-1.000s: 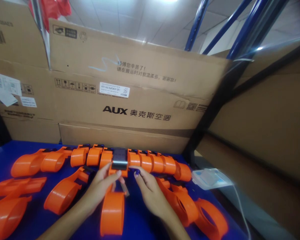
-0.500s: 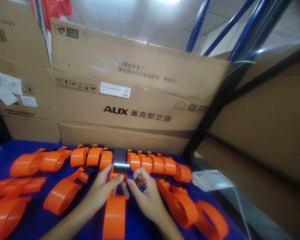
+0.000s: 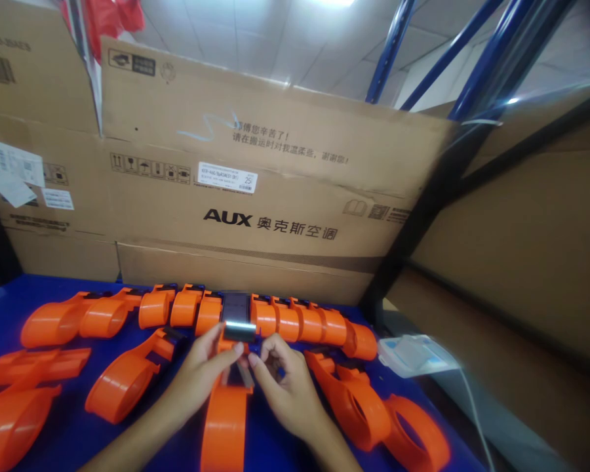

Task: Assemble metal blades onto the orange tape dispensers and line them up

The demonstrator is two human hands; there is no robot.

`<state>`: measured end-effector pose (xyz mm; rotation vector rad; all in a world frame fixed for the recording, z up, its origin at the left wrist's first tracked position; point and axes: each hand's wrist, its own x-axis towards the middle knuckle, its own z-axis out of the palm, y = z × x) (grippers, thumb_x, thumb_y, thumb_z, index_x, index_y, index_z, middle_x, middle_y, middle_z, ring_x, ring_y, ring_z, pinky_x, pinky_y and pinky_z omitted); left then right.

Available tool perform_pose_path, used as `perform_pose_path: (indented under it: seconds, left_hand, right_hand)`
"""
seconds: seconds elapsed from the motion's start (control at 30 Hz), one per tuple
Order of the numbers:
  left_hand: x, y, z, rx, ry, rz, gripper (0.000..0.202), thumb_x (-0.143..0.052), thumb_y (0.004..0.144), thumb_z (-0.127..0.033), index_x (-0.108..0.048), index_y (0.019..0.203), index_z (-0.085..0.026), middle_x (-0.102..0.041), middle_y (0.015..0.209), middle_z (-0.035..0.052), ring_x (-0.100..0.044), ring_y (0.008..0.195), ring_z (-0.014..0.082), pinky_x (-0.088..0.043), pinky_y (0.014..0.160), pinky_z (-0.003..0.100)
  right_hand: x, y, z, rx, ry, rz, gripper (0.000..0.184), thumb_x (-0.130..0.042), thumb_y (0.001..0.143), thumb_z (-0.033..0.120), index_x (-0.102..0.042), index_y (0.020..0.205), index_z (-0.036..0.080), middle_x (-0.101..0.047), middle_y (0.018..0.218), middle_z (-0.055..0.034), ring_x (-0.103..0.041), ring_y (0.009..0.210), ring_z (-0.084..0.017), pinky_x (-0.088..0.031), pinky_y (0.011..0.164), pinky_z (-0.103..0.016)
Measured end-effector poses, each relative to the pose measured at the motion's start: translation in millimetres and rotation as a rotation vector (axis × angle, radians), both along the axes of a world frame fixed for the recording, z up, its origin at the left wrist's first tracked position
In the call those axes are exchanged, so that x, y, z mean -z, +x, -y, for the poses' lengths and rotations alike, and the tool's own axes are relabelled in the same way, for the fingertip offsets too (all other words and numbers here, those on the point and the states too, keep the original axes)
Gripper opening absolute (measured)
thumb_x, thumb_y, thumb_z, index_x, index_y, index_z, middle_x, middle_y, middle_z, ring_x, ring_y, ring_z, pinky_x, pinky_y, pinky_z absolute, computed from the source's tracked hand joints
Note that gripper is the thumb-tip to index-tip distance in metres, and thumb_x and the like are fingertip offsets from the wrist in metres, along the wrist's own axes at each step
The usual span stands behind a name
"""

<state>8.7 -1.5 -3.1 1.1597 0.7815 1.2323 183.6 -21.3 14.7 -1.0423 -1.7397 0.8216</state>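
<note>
An orange plastic tape dispenser [image 3: 225, 426] is held in front of me, its wide loop pointing towards me. My left hand [image 3: 204, 367] is closed on its upper end from the left, thumb on top. A dark plate with a shiny toothed edge [image 3: 240, 331] sits at that end, just beyond my thumb. On the right side, my right hand [image 3: 290, 393] has thumb and index finger pinched at a small dark blue part [image 3: 254, 344] beside the dispenser. My fingers partly hide where that part meets it.
Several similar orange dispensers [image 3: 285, 321] stand in a row along the back of the blue tabletop [image 3: 167, 446]; others lie left and right. A clear plastic case [image 3: 415, 354] with a white cord is at the right edge. Cardboard [image 3: 275, 196] walls off the back, beside a dark rack post [image 3: 403, 229].
My right hand has shifted very slightly down, and more of the dark blue part shows at its fingertips. My left hand keeps its hold on the dispenser.
</note>
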Motion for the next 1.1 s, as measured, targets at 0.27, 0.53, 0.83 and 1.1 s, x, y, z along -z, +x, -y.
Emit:
perform_pose_path:
  seconds: [0.27,0.53,0.83,1.1]
  left_hand:
    - [0.7,0.3,1.6,0.017,-0.009,0.0,0.029,-0.075,0.082,-0.037,-0.065,0.101,-0.017,-0.059,0.065,-0.004,-0.045,0.05,0.0068,-0.035,0.049,0.017]
    - [2.4,0.1,-0.2,0.025,-0.018,-0.004,0.034,-0.076,0.08,-0.04,-0.065,0.102,-0.017,-0.066,0.069,0.0,-0.048,0.05,0.0083,-0.037,0.049,0.019]
    - [5.3,-1.5,-2.7,0.024,-0.012,-0.021,0.034,-0.077,0.08,-0.04,-0.067,0.103,-0.017,-0.064,0.069,-0.0019,-0.046,0.05,0.0079,-0.036,0.05,0.019]
    - [-5.2,0.2,3.3,0.017,-0.039,0.042,0.03,-0.078,0.079,-0.035,-0.068,0.1,-0.016,-0.059,0.063,-0.005,-0.047,0.049,0.0075,-0.036,0.049,0.018]
  right_hand:
    - [3.4,0.9,-3.1,0.03,0.05,0.009,0.042,-0.07,0.08,0.06,-0.053,0.079,0.022,-0.057,0.062,0.0039,-0.051,0.056,-0.013,-0.039,0.05,-0.021]
    - [3.3,3.2,-1.5,-0.031,0.005,0.007,0.032,-0.062,0.091,0.048,-0.049,0.079,0.022,-0.06,0.066,0.0029,-0.051,0.057,-0.012,-0.04,0.053,-0.022]
    - [-4.7,5.3,-0.3,-0.046,0.043,0.108,0.023,-0.059,0.096,0.034,-0.049,0.079,0.022,-0.056,0.066,0.0049,-0.044,0.056,-0.011,-0.034,0.053,-0.022]
    - [0.9,5.9,0.6,-0.066,-0.002,0.099,0.026,-0.06,0.095,0.04,-0.047,0.08,0.023,-0.053,0.067,0.0048,-0.047,0.057,-0.012,-0.036,0.054,-0.023]
